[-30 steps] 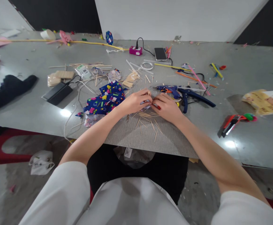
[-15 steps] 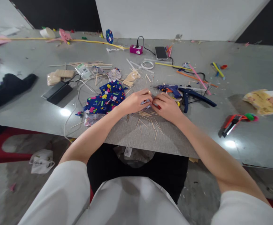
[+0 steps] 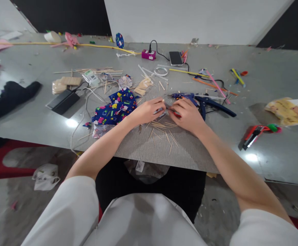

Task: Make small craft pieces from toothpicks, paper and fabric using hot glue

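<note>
In the middle of the table my left hand (image 3: 151, 110) is closed in a pinch. A small pale tip shows at its fingers; what it belongs to is hidden. Just to the right, my right hand (image 3: 187, 113) is closed round a small red-handled tool (image 3: 176, 114). A thin dark end of it points at my left fingertips, and its exact kind cannot be made out. Below both hands lie several thin wooden sticks (image 3: 161, 126). Left of my left hand is blue patterned fabric (image 3: 118, 106). A blue glue gun (image 3: 182, 96) lies behind my right hand.
Dark-blue handled pliers (image 3: 215, 104) lie right of my hand. Farther right are a red box cutter (image 3: 253, 136) and a yellow printed packet (image 3: 289, 110). A black adapter (image 3: 63, 101) with cable sits left. Behind are a tape roll (image 3: 161, 71), a phone (image 3: 176, 58) and a purple power block (image 3: 148, 54).
My right hand has moved slightly right, away from my left, with the red-handled tool in it. A gap now shows between the fingertips. My left hand has barely moved.
</note>
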### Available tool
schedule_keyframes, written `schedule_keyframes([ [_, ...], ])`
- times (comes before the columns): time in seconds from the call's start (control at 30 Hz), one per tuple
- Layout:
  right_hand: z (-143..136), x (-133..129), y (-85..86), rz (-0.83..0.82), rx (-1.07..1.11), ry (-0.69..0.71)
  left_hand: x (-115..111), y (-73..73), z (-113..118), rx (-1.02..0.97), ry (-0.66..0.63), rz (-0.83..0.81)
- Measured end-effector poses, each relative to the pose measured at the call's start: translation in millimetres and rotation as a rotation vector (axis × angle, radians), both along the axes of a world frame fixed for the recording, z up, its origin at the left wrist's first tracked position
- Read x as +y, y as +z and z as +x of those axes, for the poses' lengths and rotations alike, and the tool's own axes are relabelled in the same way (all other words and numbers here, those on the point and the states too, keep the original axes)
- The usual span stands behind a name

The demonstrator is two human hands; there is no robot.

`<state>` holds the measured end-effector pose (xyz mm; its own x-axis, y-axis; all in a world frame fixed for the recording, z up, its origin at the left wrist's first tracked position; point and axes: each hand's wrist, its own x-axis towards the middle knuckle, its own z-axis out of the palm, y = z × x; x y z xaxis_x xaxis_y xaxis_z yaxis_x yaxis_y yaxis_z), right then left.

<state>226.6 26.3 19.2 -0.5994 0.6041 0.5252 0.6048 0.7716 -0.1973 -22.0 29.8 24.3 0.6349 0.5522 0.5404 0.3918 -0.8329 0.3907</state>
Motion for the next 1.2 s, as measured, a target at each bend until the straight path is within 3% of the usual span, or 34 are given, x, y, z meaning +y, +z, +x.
schedule_keyframes([
  [0.1, 10, 4, 4.2, -0.001, 0.079, -0.152, 3, -1.4, -2, -0.014, 0.007, -0.002],
  [0.3, 21, 13, -4.0, -0.034, 0.062, -0.626, 8, -3.5, -5, -0.107, 0.029, -0.017],
  [0.43, 22, 19, -15.1, -0.094, -0.044, -0.744, 10, -3.2, -6, -0.226, 0.073, -0.058],
  [0.73, 24, 24, -16.9, -0.225, -0.065, -0.727, 19, -10.7, -8, -0.412, 0.187, -0.150],
  [0.93, 24, 22, -11.0, -0.147, 0.071, -0.694, 20, -9.4, -9, -0.445, 0.233, -0.157],
  [1.2, 31, 22, -11.0, -0.121, 0.364, -0.437, 20, -6.8, -9, -0.541, 0.264, -0.174],
])
